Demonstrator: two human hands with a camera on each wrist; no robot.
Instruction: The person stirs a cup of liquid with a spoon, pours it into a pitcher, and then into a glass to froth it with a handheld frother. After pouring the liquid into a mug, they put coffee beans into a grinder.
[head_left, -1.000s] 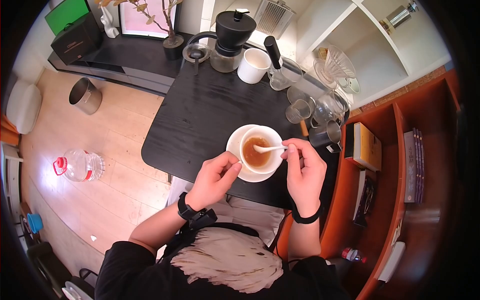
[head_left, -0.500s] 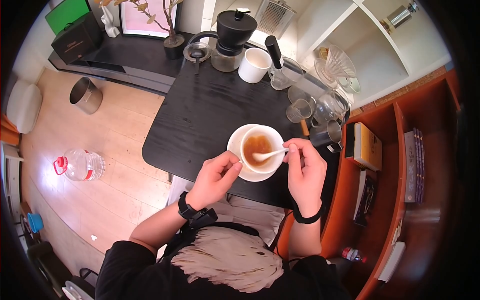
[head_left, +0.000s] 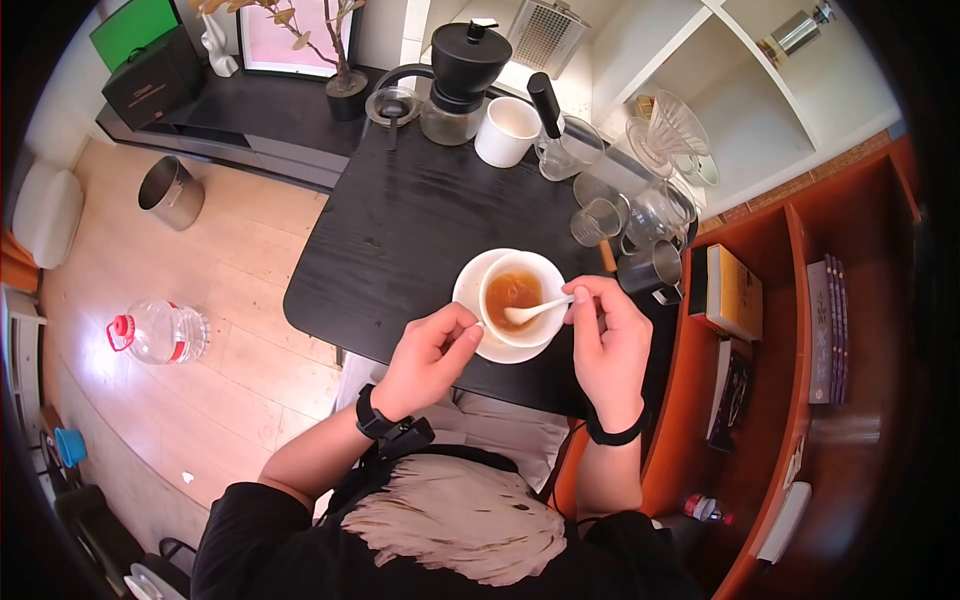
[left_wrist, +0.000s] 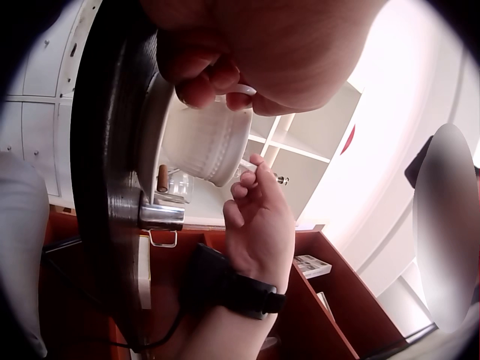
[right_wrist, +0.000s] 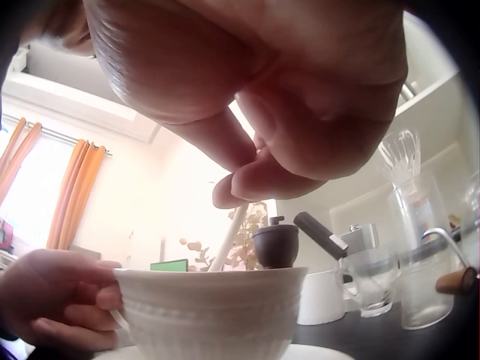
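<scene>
A white teacup (head_left: 549, 274) with brown liquid (head_left: 508, 288) in it stands on a white saucer (head_left: 464, 292) near the table's front edge. My left hand (head_left: 430, 358) pinches the cup's handle at its left side; the right wrist view shows those fingers at the handle just below the rim. Between thumb and fingers, my right hand (head_left: 612, 345) holds the handle end of a white spoon (head_left: 538, 308). The spoon leans across the right rim, its bowl in the liquid. Beaded relief on the cup's wall (right_wrist: 214, 307) shows in the right wrist view.
Behind the cup on the black table (head_left: 375, 250) are a coffee grinder (head_left: 465, 65), a white mug (head_left: 507, 132), several glass vessels (head_left: 598, 222) and a metal pitcher (head_left: 650, 270). A reddish wooden shelf (head_left: 690, 400) borders the right side. A large bottle (head_left: 165, 330) stands on the floor.
The spoon's bowl has shifted through the liquid toward the near side of the cup, with my right hand moving only slightly. My left hand keeps its place at the cup handle.
</scene>
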